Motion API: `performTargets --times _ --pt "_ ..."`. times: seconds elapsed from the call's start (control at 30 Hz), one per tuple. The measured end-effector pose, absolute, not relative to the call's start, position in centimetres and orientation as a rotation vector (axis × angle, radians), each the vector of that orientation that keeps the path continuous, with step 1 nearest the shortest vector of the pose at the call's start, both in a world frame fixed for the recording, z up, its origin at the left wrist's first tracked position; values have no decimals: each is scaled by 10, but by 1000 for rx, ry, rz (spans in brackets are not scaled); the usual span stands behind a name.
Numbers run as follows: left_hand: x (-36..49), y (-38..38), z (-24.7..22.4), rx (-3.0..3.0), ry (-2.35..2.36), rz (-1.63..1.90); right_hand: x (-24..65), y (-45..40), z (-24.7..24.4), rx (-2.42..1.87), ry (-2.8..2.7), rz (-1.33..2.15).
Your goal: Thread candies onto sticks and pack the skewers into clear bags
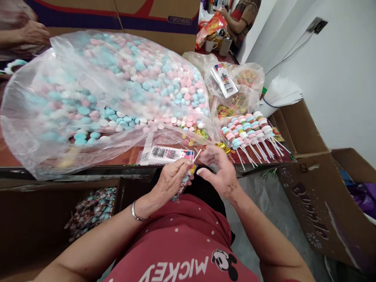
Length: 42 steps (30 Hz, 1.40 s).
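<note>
My left hand [173,177] is closed around a marshmallow skewer [184,179] in a clear wrapper, its white stick [197,156] pointing up past my fingers. Just right of it, my right hand [219,170] is open, thumb apart from slightly blurred fingers, with nothing visible in it. Gold twist ties [223,147] lie right behind that hand. On the table edge beyond my left hand is a stack of printed sleeves [166,154]. Several finished marshmallow skewers [246,127] lie in a row to the right, sticks toward me.
A huge clear bag of pastel marshmallows [141,82] covers the table's left. Behind the skewers are bags of gummy rings [226,111], printed cards [225,80] and a white tub [268,103]. Below left, an open box [117,203] holds wrapped skewers [94,209]. Other people's hands [35,33] show at far left.
</note>
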<state>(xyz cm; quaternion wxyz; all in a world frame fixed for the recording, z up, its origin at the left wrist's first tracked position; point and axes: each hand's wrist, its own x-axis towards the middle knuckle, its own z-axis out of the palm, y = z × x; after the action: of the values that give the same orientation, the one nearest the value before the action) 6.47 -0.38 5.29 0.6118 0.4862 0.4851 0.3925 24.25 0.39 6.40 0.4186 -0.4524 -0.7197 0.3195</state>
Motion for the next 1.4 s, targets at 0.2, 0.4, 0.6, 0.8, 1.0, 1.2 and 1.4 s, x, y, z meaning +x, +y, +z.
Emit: performTargets --times 0.2,0.4,0.6,0.8,1.0,1.2,1.4 --pt "70 -8 46 1068 1042 986 220 -7 44 -1139 -1441 1228" --pt "59 -8 42 689 735 894 222 -9 43 -941 -1225 1465" --pt "47 -3 41 623 496 481 238 -2 49 -676 -1752 1431" --pt "39 0 42 675 457 336 243 -11 49 -680 -2065 777" --pt "37 5 54 1047 712 274 234 -25 39 -929 -1938 543" --pt "49 8 54 936 817 325 245 -29 54 -953 -2145 -303" --pt "53 4 56 972 724 138 255 -27 72 -745 -2576 -357"
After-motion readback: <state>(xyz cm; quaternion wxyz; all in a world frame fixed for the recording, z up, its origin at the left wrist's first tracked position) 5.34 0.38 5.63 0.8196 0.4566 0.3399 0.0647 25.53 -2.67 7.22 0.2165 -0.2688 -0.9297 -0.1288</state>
